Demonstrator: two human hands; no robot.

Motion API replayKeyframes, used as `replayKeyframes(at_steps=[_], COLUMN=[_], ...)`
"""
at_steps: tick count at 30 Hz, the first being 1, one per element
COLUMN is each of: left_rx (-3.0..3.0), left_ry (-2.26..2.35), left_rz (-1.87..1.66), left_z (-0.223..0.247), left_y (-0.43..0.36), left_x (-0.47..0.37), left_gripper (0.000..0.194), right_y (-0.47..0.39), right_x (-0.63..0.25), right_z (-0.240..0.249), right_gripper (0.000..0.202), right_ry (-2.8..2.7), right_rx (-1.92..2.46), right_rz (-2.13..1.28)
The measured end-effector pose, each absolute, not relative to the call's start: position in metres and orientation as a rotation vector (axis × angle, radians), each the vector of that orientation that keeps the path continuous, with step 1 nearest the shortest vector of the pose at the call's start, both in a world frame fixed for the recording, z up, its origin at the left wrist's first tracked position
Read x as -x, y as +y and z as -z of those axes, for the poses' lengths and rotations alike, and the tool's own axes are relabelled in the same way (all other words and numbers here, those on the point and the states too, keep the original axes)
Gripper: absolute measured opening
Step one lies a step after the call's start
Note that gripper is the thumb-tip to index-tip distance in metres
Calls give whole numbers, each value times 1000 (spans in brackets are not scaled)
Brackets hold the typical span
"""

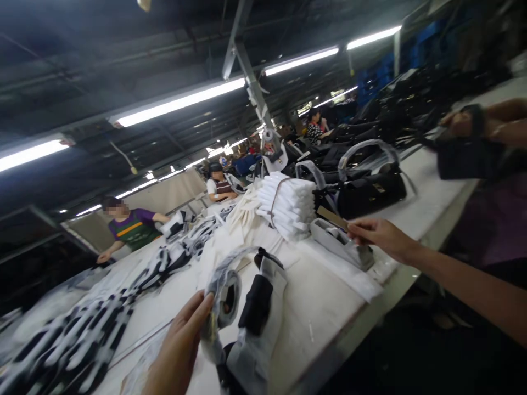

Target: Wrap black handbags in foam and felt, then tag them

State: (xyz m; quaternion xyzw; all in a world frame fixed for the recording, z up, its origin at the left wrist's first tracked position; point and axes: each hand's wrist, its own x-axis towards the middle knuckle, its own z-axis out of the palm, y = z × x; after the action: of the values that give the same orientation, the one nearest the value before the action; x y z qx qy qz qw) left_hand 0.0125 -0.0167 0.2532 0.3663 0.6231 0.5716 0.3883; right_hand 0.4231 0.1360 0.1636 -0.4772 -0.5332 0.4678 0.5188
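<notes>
My left hand (181,340) is closed on the plastic-wrapped handle (218,274) of a black handbag (256,307). The bag lies on the table with pale wrapping around parts of it. Fingers of my right hand (381,238) pinch one end of a flat tan strip (331,217). Just below that strip rests a grey-white wrapped piece (337,241), close to my right fingers; whether they touch it I cannot tell.
On the long white table (317,296) stand a tied bundle of white rolls (284,206) and a black handbag (373,192). Wrapped black-and-white straps (82,334) lie at left. A co-worker's hand (459,123) holds a black bag (465,156) at right. Another person (134,227) works across the table.
</notes>
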Motion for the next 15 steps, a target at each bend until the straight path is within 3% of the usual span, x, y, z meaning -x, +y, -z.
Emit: replayKeyframes(at_steps=[5,9,15], left_rx=[-1109,-1273,-1356], left_ry=[1517,1461,1475], left_rz=[-1389,-1304,-1283], left_z=[-250,-246,-253], left_y=[-16,-21,-28], left_x=[-5,-4,-12], left_gripper=[41,31,35], right_y=[73,52,52], right_x=[-327,-270,-241], right_z=[-177,-176,-177], right_gripper=[44,49,46], right_ry=[-1816,-1843,-1864], right_rx=[951,865,792], right_rz=[-1321,-1515,-1570])
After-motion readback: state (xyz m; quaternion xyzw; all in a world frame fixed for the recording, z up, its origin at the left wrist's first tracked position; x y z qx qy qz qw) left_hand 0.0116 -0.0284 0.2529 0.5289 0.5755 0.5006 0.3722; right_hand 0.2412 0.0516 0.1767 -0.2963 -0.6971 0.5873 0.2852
